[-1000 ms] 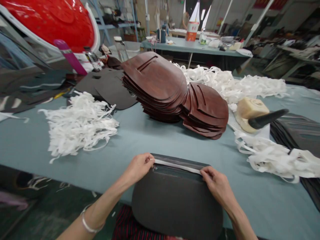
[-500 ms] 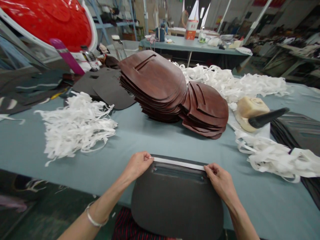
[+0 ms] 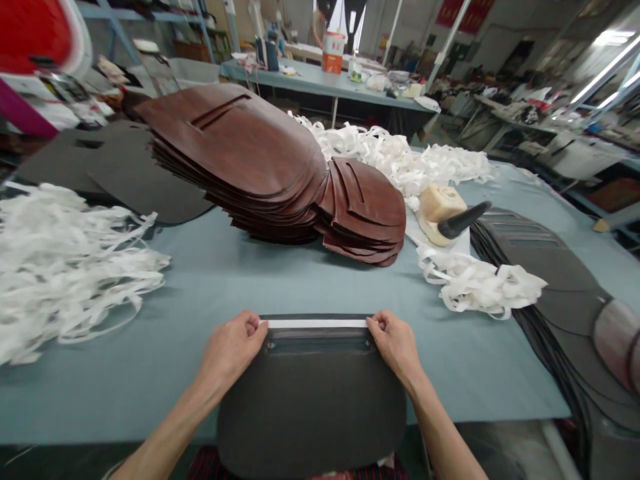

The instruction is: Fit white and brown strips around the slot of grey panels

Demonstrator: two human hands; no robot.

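Observation:
A dark grey panel (image 3: 313, 407) with rounded lower corners and a slot near its top lies at the table's front edge, partly overhanging it. Along its upper border, just above the slot, runs a narrow white strip (image 3: 317, 324). My left hand (image 3: 234, 347) is closed, pinching the strip's left end against the panel. At the other end, my right hand (image 3: 395, 341) pinches the strip between thumb and finger. The strip looks straight and taut between the hands.
Stacked brown slotted panels (image 3: 260, 147) stand beyond the hands. White strips lie heaped at left (image 3: 75, 267), at the back (image 3: 400, 153) and at right (image 3: 490, 287). A cream block with a black horn-shaped handle (image 3: 465, 220) and dark panels (image 3: 540, 253) lie on the right.
The view has swung to the right, so the surroundings sit further left. Both hands keep their pinch on the strip's ends, and the panel now looks level rather than slanted.

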